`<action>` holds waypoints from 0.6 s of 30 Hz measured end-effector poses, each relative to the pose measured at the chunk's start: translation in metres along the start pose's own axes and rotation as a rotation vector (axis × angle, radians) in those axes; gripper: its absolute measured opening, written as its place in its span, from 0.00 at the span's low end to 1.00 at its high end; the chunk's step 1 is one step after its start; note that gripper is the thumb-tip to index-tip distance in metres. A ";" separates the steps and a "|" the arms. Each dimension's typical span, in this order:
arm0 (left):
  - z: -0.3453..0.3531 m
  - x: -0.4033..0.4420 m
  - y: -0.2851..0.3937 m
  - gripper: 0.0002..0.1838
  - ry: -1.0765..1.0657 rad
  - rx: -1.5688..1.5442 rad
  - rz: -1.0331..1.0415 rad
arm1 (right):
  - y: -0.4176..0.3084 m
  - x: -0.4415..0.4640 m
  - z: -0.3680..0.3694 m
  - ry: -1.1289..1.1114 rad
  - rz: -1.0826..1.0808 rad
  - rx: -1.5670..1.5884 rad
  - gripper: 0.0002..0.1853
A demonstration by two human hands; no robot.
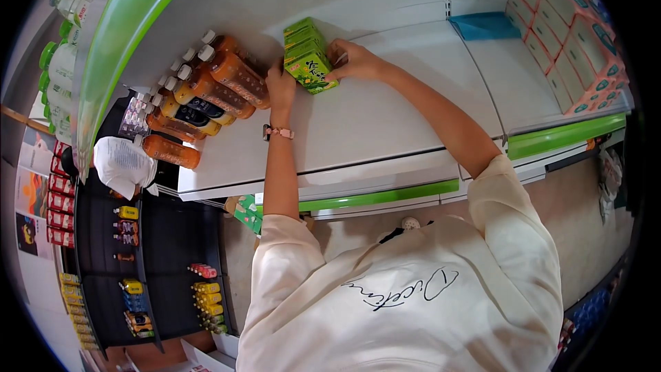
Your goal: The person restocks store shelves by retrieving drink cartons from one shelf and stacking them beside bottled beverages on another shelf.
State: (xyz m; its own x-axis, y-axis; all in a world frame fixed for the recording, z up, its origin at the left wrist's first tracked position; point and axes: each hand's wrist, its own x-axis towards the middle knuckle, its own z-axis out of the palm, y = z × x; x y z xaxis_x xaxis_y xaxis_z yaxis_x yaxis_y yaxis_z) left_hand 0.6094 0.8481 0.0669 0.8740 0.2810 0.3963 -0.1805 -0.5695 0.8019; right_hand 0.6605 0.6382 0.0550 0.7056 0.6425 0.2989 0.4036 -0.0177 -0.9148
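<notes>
A short row of green drink cartons [310, 69] stands on the white shelf, with yellow print and dark characters on the front one. My right hand [354, 60] is bent around the right side of the front cartons, thumb near the front. On the opposite side, my left hand [280, 87] presses against the cartons, its fingertips partly hidden behind them. A watch [267, 132] and a pinkish band are on my left wrist. Just left of that hand, orange drink bottles [234, 72] with white caps stand in rows, close to my fingers.
Pink-and-white boxes [561, 34] are stacked at the shelf's right end, beside a blue flat packet [485, 25]. A green-edged shelf [131, 27] curves overhead at the left. A person in a white top [124, 165] is beyond the bottles, near dark shelves of drinks [175, 262].
</notes>
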 end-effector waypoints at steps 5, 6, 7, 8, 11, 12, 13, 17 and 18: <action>0.000 -0.005 0.011 0.16 0.019 0.127 0.032 | 0.003 -0.002 0.000 -0.008 -0.010 -0.033 0.29; 0.000 -0.005 0.008 0.16 0.018 0.127 0.033 | 0.002 -0.003 0.000 -0.022 -0.013 -0.058 0.29; 0.001 -0.004 0.005 0.15 0.018 0.167 0.072 | 0.001 -0.004 0.000 -0.022 -0.013 -0.057 0.29; 0.001 -0.004 0.002 0.14 0.017 0.207 0.110 | 0.000 -0.005 0.001 -0.013 0.001 -0.071 0.29; -0.002 -0.008 0.013 0.13 -0.041 0.305 0.040 | -0.004 -0.008 0.002 -0.008 0.010 -0.081 0.29; -0.002 -0.006 0.009 0.13 -0.041 0.306 0.041 | -0.003 -0.009 0.002 -0.012 0.007 -0.078 0.29; -0.002 -0.005 0.006 0.13 -0.043 0.352 0.038 | -0.002 -0.009 0.001 -0.010 0.007 -0.078 0.29; -0.004 -0.001 -0.002 0.12 -0.075 0.423 0.023 | 0.005 -0.007 0.000 -0.032 -0.007 -0.041 0.29; -0.003 -0.002 -0.004 0.12 -0.076 0.417 0.021 | 0.003 -0.008 0.000 -0.030 -0.011 -0.028 0.29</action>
State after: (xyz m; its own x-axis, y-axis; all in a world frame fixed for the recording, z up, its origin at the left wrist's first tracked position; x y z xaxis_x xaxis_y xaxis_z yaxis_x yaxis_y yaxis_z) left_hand 0.6070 0.8521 0.0643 0.9055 0.2173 0.3644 -0.0143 -0.8427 0.5381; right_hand 0.6563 0.6337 0.0494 0.6836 0.6654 0.2998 0.4271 -0.0317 -0.9037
